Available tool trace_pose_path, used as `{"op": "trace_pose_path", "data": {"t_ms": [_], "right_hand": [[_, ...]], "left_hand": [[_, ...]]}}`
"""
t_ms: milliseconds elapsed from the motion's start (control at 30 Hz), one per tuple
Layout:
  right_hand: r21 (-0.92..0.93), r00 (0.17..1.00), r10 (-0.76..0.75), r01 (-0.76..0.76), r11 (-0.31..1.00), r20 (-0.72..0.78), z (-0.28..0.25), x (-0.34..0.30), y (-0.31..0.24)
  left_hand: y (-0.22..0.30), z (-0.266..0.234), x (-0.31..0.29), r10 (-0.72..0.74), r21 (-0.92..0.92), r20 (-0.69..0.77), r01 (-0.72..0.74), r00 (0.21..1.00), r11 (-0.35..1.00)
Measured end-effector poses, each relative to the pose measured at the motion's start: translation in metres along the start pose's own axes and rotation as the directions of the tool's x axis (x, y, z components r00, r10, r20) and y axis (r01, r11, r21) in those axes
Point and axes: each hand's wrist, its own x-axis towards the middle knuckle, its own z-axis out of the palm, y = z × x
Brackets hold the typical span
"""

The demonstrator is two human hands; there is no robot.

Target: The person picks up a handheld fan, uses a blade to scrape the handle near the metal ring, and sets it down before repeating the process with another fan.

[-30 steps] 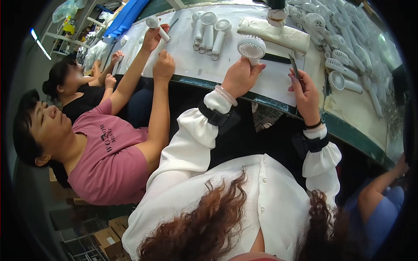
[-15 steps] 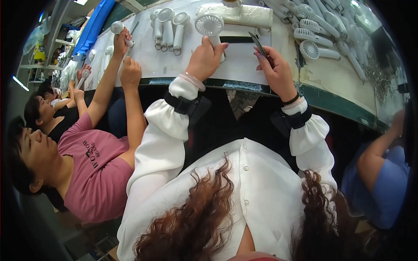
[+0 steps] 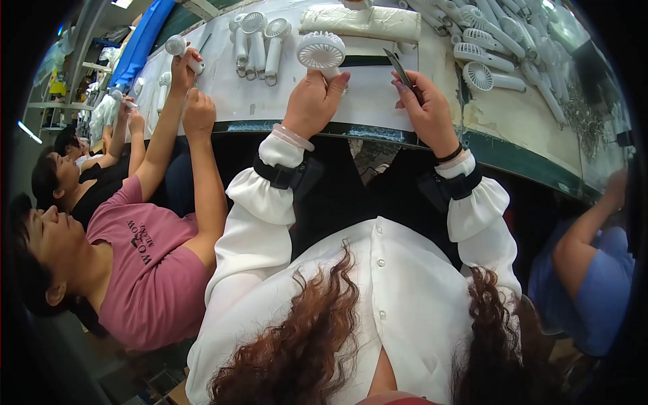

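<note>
A white handheld fan [image 3: 321,50] is up over the table's near side, its round grille tilted upward, and my left hand [image 3: 312,101] grips its handle. Most of that handle is hidden behind my fingers. To the right, my right hand [image 3: 426,104] is closed around a slim grey metal utility knife [image 3: 403,71], its pointed tip up and toward the fan. The two hands are apart, and the knife does not touch the fan.
Several white fans [image 3: 256,44] with wrist rings lie on the table's left. A wrapped white pad [image 3: 364,23] lies behind my hands. A heap of fans [image 3: 496,50] fills the right. Co-workers sit on both sides; the left one's hand [image 3: 183,71] holds a fan.
My left hand has tipped the fan, so its grille faces more upward and its head sits a little lower and left. My right hand with the knife has hardly moved.
</note>
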Motion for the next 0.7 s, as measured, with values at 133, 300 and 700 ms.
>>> {"op": "trace_pose_path", "data": {"t_ms": [133,300,700], "right_hand": [[-0.001,1.0,-0.006,0.006,1.0,-0.003,-0.0003,0.001,-0.0007],[-0.002,1.0,-0.004,0.004,1.0,0.005,-0.0001,0.0003,-0.0012],[-0.01,1.0,-0.006,0.006,1.0,0.002,-0.0006,0.0002,-0.0027]], "left_hand": [[0.0039,-0.0026,0.0,-0.005,0.028,0.013,0.005,1.0,1.0],[0.0064,-0.0059,-0.0016,-0.017,0.073,0.025,0.015,1.0,0.997],[0.0061,-0.0094,-0.0037,-0.025,0.069,0.044,0.021,0.999,0.997]]}}
